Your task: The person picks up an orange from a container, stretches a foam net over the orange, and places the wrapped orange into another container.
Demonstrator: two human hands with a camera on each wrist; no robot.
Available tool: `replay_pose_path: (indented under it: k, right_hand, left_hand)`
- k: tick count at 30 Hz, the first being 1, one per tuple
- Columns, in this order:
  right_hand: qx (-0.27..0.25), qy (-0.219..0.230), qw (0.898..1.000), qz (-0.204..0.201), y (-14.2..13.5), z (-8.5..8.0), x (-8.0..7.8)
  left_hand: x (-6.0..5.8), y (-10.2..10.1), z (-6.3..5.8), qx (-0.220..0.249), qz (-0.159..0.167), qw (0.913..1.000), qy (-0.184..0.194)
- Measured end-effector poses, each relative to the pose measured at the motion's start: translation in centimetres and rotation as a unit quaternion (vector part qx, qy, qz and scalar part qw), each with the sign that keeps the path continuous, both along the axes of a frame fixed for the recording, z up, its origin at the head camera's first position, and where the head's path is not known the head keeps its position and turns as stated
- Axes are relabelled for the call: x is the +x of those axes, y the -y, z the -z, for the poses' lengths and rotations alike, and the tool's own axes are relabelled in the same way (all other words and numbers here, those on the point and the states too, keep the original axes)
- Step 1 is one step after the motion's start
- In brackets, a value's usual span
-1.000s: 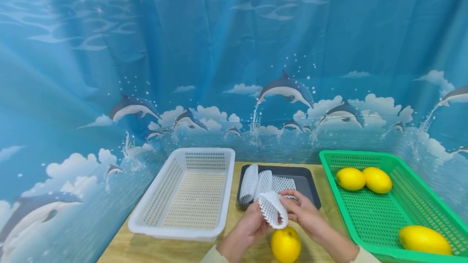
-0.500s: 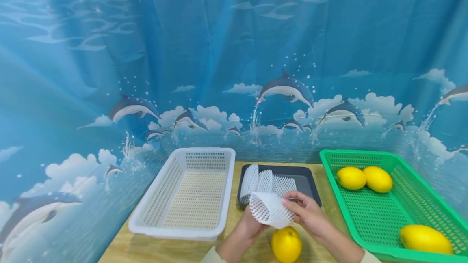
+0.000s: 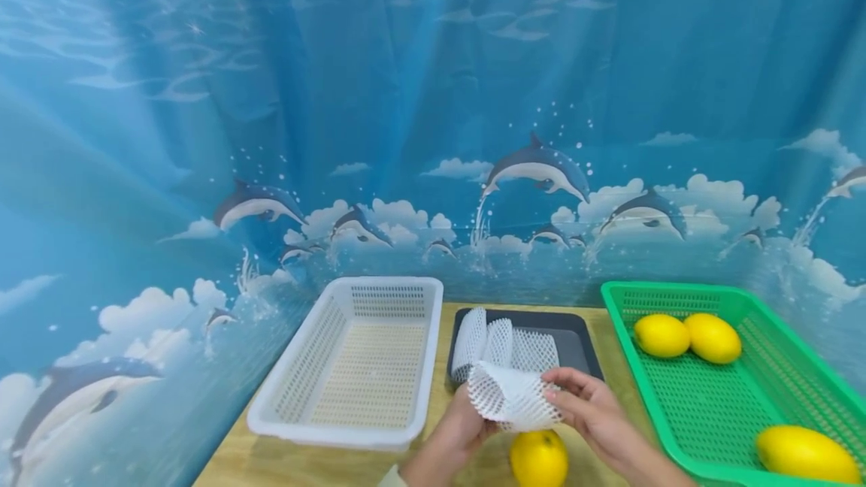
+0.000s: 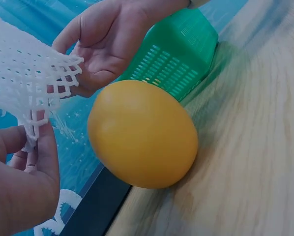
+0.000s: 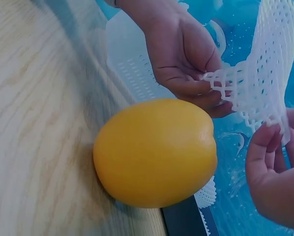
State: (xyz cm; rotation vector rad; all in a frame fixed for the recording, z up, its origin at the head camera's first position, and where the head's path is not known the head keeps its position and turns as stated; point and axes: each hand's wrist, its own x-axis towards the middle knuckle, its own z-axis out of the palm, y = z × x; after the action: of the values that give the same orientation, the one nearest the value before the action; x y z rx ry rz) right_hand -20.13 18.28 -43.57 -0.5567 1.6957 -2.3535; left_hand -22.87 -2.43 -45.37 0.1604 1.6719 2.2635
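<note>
A white foam fruit net point(image 3: 519, 401) is held above the table between both hands, its wide mouth facing left in the head view. My left hand point(image 3: 463, 422) pinches its edge from the left and below. On the other side my right hand point(image 3: 587, 401) pinches the net's rim between thumb and fingers, as the right wrist view also shows. Just below the hands a smooth, oval yellow fruit point(image 3: 539, 460) rests on the wooden table, apart from the net. Some left-hand fingers are hidden behind the net in the head view.
Behind the hands, a black tray point(image 3: 580, 344) holds several more foam nets point(image 3: 499, 343). A white plastic basket point(image 3: 433, 352) stands left. To the right is a green basket point(image 3: 710, 404) with three yellow fruits point(image 3: 713, 338). A blue dolphin-print curtain point(image 3: 406, 134) hangs behind the table.
The net has turned from its mouth facing the front to facing left, and it looks flatter and wider. My right hand has shifted slightly right along it. The head view has moved a little.
</note>
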Motion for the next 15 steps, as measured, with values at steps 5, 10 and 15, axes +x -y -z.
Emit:
replay_pose_path:
  k: [5,10,15]
  right_hand:
    - [0.021,0.04,0.999,0.021,-0.1,-0.3,0.5]
    - [0.055,0.083,0.993,0.06,-0.1,-0.1,1.0]
    - [0.074,0.122,0.988,0.064,-0.4,0.6,1.5]
  left_hand:
    - [0.3,0.5,0.4,0.033,0.016,0.9993,-0.001]
    - [0.9,1.1,0.6,0.028,0.025,0.9992,0.011]
    - [1.3,1.7,1.1,0.028,0.053,0.9981,0.012]
